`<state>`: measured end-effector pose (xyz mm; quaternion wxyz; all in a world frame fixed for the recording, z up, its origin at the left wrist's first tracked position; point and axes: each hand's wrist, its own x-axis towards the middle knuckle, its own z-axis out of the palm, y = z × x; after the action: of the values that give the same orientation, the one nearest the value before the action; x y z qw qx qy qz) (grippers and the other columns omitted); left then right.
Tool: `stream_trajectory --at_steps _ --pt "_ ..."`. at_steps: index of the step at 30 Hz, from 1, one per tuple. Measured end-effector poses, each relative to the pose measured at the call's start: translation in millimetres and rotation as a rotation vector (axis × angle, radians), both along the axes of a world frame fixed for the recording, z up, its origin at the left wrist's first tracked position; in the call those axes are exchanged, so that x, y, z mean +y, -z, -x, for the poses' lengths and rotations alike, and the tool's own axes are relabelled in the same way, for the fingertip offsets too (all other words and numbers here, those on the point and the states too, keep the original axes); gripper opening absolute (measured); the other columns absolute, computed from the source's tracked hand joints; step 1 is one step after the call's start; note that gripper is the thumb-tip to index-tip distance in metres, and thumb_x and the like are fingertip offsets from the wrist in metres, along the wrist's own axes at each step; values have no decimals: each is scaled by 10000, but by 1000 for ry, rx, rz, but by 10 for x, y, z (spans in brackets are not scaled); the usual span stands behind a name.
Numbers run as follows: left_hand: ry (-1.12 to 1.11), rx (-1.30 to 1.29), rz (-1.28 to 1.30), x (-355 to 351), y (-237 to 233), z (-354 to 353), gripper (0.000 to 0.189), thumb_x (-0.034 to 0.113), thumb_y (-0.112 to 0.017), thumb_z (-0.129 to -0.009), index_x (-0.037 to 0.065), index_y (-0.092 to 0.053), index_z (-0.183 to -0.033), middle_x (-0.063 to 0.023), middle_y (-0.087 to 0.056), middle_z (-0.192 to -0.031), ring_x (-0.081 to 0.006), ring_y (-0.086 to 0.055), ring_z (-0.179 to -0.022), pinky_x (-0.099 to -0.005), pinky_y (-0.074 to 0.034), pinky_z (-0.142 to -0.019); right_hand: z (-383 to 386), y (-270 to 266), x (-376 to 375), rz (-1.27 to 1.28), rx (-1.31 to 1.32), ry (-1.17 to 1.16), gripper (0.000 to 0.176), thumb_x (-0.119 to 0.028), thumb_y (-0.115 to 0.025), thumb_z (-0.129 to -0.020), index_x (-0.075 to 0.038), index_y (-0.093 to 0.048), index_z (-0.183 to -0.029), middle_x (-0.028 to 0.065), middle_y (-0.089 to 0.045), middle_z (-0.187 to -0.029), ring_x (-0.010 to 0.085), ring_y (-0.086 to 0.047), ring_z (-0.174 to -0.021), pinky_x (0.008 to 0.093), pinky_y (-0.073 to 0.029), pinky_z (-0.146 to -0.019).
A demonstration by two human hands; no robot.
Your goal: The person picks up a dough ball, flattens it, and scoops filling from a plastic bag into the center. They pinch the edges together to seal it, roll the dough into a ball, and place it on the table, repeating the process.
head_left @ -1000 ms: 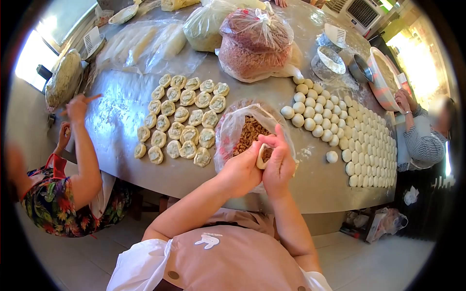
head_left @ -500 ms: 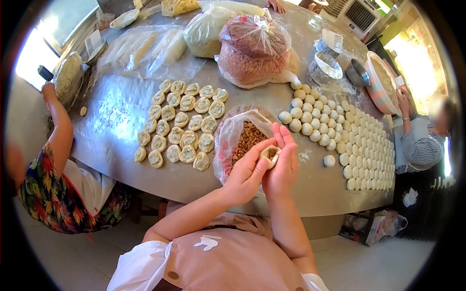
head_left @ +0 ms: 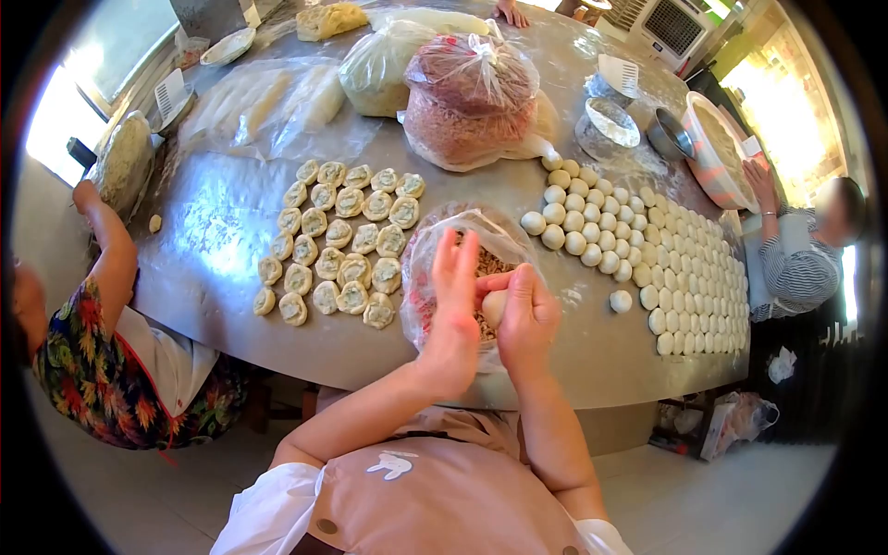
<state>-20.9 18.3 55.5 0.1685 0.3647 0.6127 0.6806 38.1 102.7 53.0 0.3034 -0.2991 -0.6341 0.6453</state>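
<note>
My right hand (head_left: 529,319) is closed round a smooth pale dough ball (head_left: 494,309), its fingers curled over the far side. Beside it my left hand (head_left: 451,310) is raised with straight fingers, the palm turned toward the ball. Both hands are above an opened plastic bag (head_left: 421,268) of brown crumbly filling (head_left: 488,262), partly hidden behind them. Left of the bag lie rows of flattened dough pieces (head_left: 354,270) with a pale, greenish topping. To the right sit many plain round dough balls (head_left: 592,231), one (head_left: 621,301) apart from the others.
A tied bag of pinkish filling (head_left: 472,111) stands beyond my hands, with a pale bag (head_left: 375,74) behind it. Metal bowls (head_left: 670,135) and a large tub (head_left: 698,129) are at the right. One person (head_left: 111,333) sits left, another (head_left: 800,264) right, a hand on the tub.
The dough that both hands cupped and pinched is now a rounded ball in my right hand. My left hand has come off it, its fingers straightened. The view has shifted slightly.
</note>
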Motion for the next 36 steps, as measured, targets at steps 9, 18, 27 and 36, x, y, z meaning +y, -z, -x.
stream_trajectory --at_steps 9,18,27,36 --pt "247 -286 20 22 261 -130 651 455 -288 -1039 -66 -297 -1429 -143 -444 -1377 -224 -417 -1272 -337 -313 -1074 182 219 263 -334 -35 -44 520 -382 -368 -1009 26 -395 -1330 162 -490 -1267 250 -462 -1169 361 -349 -976" --pt "1 -743 -46 91 158 16 357 290 -489 -1022 20 -656 -857 33 -587 -727 -21 -513 -679 -164 -417 -592 79 -98 -99 287 551 -212 814 -604 -254 -989 5 -119 -1512 117 -182 -1562 237 -182 -1430 400 -91 -1169" --pt "119 -736 -335 28 102 165 582 548 -289 -1012 53 -527 -1206 -131 -515 -1318 -176 -498 -1166 -345 -412 -1004 -10 189 -291 -198 57 -114 477 -419 -408 -1026 -3 -455 -1254 78 -567 -1137 143 -549 -994 283 -446 -865" --pt "213 -572 -183 -100 243 292 327 299 -464 -1019 20 -626 -1065 -152 -625 -1197 -153 -610 -960 -333 -499 -890 54 24 -345 -235 71 -143 594 -540 -294 -1015 -10 -524 -1153 62 -577 -1039 124 -573 -927 240 -476 -729"
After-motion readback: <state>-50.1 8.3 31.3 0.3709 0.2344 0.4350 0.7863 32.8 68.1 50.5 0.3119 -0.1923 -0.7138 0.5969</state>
